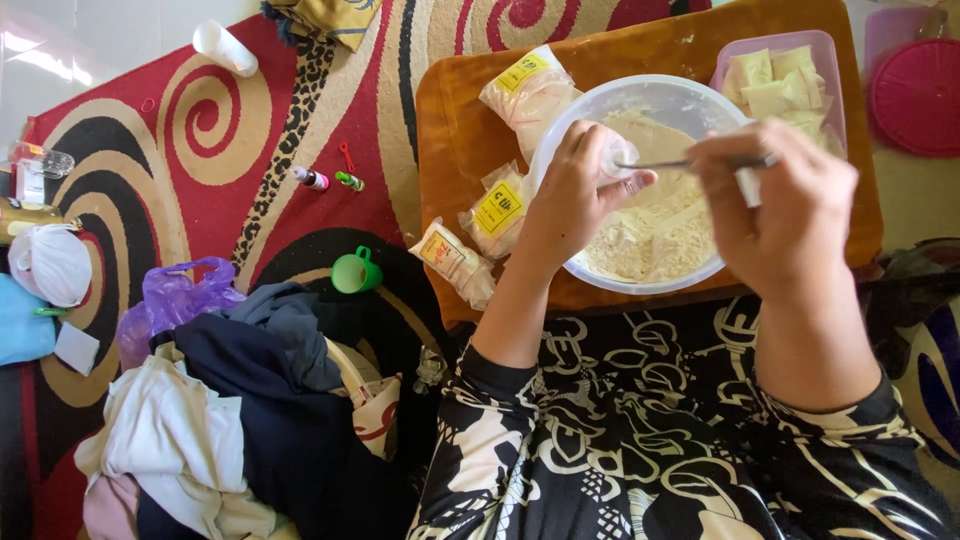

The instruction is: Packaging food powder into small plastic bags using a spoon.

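Note:
A clear plastic bowl [590,108] of pale flour stands on a low orange table [455,140]. My left hand [570,200] is over the bowl's left side, fingers closed around a small clear container [618,160]. My right hand [780,205] is above the bowl's right side and grips a metal spoon [665,164] whose tip points at that small container. Beside the bowl, a pink plastic tub [835,90] holds pale square pieces.
Three small bags of powder with yellow labels [500,205] lie on the table left of the bowl. On the patterned red rug [200,150] are a green cup [355,272], a white cup [225,47], small bottles, a purple bag and a clothes pile [230,420]. A pink lid [915,95] lies at right.

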